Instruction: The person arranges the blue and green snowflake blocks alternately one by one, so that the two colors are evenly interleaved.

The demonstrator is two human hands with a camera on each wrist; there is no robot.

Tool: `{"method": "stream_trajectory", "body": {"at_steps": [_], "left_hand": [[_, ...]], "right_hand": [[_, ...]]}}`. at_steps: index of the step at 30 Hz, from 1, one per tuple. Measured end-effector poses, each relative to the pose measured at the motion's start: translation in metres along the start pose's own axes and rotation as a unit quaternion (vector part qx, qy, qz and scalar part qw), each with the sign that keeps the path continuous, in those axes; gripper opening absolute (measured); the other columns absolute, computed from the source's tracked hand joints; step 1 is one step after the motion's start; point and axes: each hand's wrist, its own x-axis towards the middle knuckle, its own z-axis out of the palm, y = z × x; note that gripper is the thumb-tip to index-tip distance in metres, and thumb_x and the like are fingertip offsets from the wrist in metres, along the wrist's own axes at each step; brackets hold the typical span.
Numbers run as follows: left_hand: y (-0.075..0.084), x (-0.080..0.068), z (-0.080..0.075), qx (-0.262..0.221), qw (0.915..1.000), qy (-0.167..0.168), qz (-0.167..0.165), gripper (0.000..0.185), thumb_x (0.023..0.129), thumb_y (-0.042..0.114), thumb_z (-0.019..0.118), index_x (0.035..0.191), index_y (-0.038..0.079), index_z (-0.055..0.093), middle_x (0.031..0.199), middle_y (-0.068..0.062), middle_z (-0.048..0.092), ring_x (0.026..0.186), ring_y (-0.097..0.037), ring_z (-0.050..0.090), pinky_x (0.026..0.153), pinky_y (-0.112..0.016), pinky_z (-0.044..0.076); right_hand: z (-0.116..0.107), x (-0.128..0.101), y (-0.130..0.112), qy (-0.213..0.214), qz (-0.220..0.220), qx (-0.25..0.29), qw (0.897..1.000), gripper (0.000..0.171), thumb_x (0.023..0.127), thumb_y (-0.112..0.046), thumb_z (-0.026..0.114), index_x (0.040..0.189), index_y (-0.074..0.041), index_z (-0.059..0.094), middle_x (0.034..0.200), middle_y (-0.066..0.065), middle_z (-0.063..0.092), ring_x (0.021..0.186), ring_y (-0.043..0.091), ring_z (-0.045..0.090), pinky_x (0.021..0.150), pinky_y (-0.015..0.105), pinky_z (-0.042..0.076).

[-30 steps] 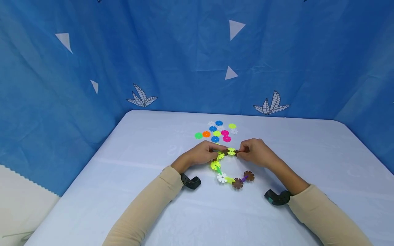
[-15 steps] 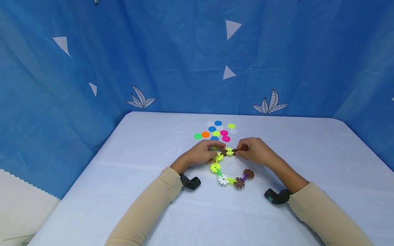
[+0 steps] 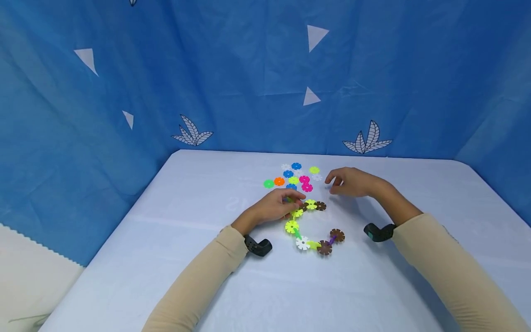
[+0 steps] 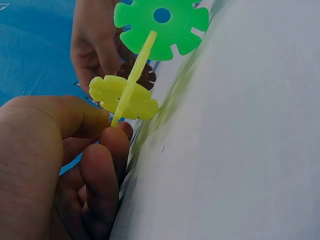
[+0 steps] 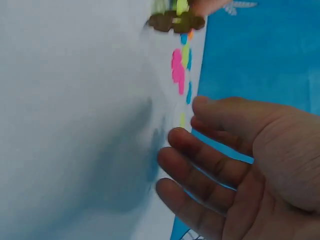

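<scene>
Loose snowflake discs [image 3: 295, 177] are lying scattered on the white table [image 3: 199, 240] before the blue backdrop [image 3: 232, 78] | snowflake-disc chain [image 3: 309, 226] is curving between both hands | left hand [image 3: 277, 207] is pinching the chain's upper end | right hand [image 3: 350, 182] is hovering beside the loose discs, fingers relaxed, holding nothing.

Left hand [image 3: 275, 208] hid chain's [image 3: 309, 226] upper end; loose discs [image 5: 180, 70] blurred in right wrist view; forearms cut off by head view's edge.
</scene>
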Motion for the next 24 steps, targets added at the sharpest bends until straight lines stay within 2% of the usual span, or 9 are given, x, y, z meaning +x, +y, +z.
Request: {"method": "stream_trajectory", "body": {"at_steps": [2, 6, 10, 14, 18, 24], "left_hand": [[-0.001, 0.000, -0.001, 0.001, 1.0000, 0.001, -0.002, 0.026, 0.091, 0.021, 0.056, 0.116, 0.022, 0.060, 0.103, 0.002, 0.060, 0.061, -0.016, 0.054, 0.059, -0.027, 0.049], [-0.003, -0.001, -0.001, 0.010, 0.9999, 0.002, -0.003, 0.023, 0.091, 0.022, 0.056, 0.113, 0.026, 0.061, 0.101, 0.003, 0.059, 0.062, -0.015, 0.055, 0.060, -0.026, 0.050], [-0.004, 0.000, 0.000, 0.016, 0.9998, 0.004, 0.004, 0.023, 0.091, 0.022, 0.056, 0.112, 0.028, 0.061, 0.100, 0.004, 0.059, 0.062, -0.016, 0.055, 0.060, -0.027, 0.050], [-0.004, 0.002, 0.001, 0.017, 0.9998, 0.006, 0.005, 0.022, 0.091, 0.022, 0.056, 0.111, 0.030, 0.061, 0.099, 0.004, 0.060, 0.063, -0.016, 0.056, 0.061, -0.028, 0.050], [-0.003, 0.002, 0.001, 0.023, 0.9997, 0.008, 0.002, 0.022, 0.091, 0.023, 0.056, 0.110, 0.030, 0.062, 0.099, 0.005, 0.060, 0.064, -0.016, 0.056, 0.061, -0.028, 0.051], [-0.002, 0.000, 0.001, 0.027, 0.9995, 0.014, -0.005, 0.022, 0.090, 0.023, 0.057, 0.110, 0.030, 0.062, 0.098, 0.005, 0.060, 0.065, -0.015, 0.056, 0.061, -0.028, 0.051]], "right_hand": [[-0.003, 0.009, 0.003, 0.009, 0.001, 0.002, 1.000, 0.035, 0.087, -0.022, 0.061, 0.120, -0.015, 0.056, 0.112, 0.012, 0.060, 0.095, 0.023, 0.057, 0.075, 0.034, 0.052], [-0.003, 0.023, 0.006, -0.009, 0.013, 0.003, 1.000, 0.048, 0.087, -0.026, 0.060, 0.133, -0.019, 0.047, 0.117, 0.014, 0.056, 0.102, 0.027, 0.054, 0.078, 0.038, 0.051], [0.000, 0.032, 0.008, -0.021, 0.021, -0.024, 0.999, 0.056, 0.087, -0.029, 0.059, 0.139, -0.023, 0.039, 0.119, 0.016, 0.051, 0.105, 0.028, 0.051, 0.079, 0.042, 0.050], [0.004, 0.036, 0.011, -0.010, 0.015, -0.040, 0.999, 0.050, 0.088, -0.025, 0.059, 0.136, -0.022, 0.043, 0.119, 0.015, 0.048, 0.107, 0.028, 0.049, 0.082, 0.044, 0.049], [0.006, 0.037, 0.013, 0.007, 0.011, -0.030, 0.999, 0.043, 0.087, -0.022, 0.061, 0.128, -0.021, 0.051, 0.116, 0.014, 0.053, 0.104, 0.027, 0.051, 0.083, 0.043, 0.050], [0.008, 0.035, 0.016, 0.019, 0.022, -0.017, 0.999, 0.031, 0.084, -0.023, 0.065, 0.114, -0.018, 0.056, 0.106, 0.010, 0.057, 0.094, 0.023, 0.052, 0.077, 0.035, 0.050]]}}
